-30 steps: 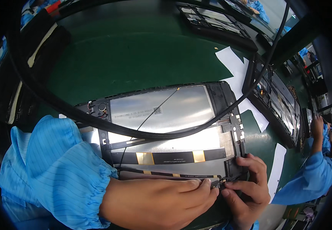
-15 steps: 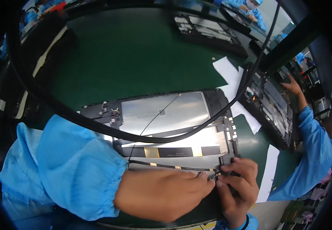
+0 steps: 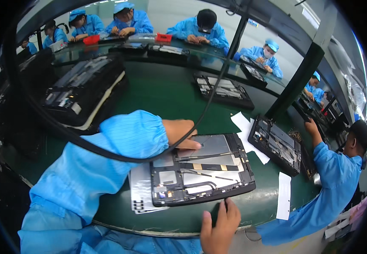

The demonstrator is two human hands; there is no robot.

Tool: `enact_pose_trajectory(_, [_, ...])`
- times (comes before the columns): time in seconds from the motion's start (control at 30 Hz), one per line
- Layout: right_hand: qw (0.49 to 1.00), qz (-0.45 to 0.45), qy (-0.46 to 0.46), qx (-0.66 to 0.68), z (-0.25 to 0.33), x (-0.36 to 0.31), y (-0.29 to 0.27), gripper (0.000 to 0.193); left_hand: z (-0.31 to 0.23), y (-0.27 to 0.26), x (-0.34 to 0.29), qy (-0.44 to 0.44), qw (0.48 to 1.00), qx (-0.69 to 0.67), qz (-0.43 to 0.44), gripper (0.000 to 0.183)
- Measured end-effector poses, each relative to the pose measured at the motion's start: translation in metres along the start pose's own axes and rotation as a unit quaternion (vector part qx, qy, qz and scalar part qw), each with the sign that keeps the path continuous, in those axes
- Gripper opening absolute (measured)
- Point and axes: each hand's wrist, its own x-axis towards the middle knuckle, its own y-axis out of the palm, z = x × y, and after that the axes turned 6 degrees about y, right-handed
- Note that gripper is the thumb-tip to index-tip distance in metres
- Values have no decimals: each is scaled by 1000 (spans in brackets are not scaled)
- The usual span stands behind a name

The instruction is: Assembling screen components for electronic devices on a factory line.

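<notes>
1. Head view: an opened tablet [image 3: 202, 169] lies flat on the green bench [image 3: 158, 95], partly over a grey sheet [image 3: 143, 190].
2. The left hand [image 3: 183, 132] rests open, fingers flat on the tablet's far edge.
3. The right hand [image 3: 219, 226] is open at the near edge, fingertips touching the frame.
4. A black cable [image 3: 211, 91] crosses above.

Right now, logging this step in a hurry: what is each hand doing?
Left hand: flat on the opened tablet, near its far edge, holding nothing.
Right hand: fingertips at the tablet's near edge, gripping nothing.
</notes>
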Motion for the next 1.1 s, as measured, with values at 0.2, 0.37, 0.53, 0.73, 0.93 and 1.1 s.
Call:
enact_pose_trajectory(0.2, [966, 51, 130, 216, 29, -2, 22, 68, -22, -15, -27, 31, 988, -55, -143, 50])
enact_pose_trajectory(0.37, [873, -101, 121, 462, 73, 32, -2, 56, -75, -70, -71, -11, 983, -67, -171, 65])
enact_pose_trajectory(0.53, [774, -38, 60, 629, 137, 70, -33, 51, -81, -138, -138, -74, 971, -78, -215, 67])
enact_pose_trajectory(0.73, [675, 119, -31, 728, 248, 123, -25, 54, -67, -215, -270, -326, 905, 26, -271, 59])
enact_pose_trajectory(0.93, [661, 230, -79, 710, 304, 125, 66, 58, -32, -206, -338, -398, 878, -22, -266, 42])
enact_pose_trajectory(1.1, [756, 207, -97, 614, 331, 102, 89, 64, 14, -177, -368, -424, 846, -76, -314, 43])
